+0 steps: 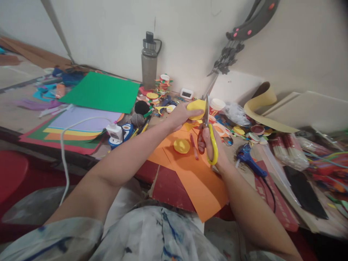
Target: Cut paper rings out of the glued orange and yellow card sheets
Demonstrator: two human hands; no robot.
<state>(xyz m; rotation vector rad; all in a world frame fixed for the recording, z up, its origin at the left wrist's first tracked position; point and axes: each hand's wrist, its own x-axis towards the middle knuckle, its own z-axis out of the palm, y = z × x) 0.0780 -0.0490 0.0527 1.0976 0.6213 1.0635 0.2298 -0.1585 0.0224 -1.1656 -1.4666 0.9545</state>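
My left hand (179, 115) pinches a rounded piece of yellow paper (196, 108) above the table. In my right hand (208, 141) is a pair of scissors (213, 146) with yellow handles, its blades pointing up at the paper's right edge. Whether the blades touch the paper I cannot tell. Below my hands, a yellow paper disc (181, 145) lies on orange sheets (199, 185). Beside the disc is a red pen (194, 146).
A blue glue gun (251, 161) lies to the right. Green card (104, 92) tops coloured sheets at left, near a white cable (63, 159). A grey water bottle (149, 67) stands against the wall by a small stacked paper craft (164, 84). A paper cup (216, 106) sits behind the scissors.
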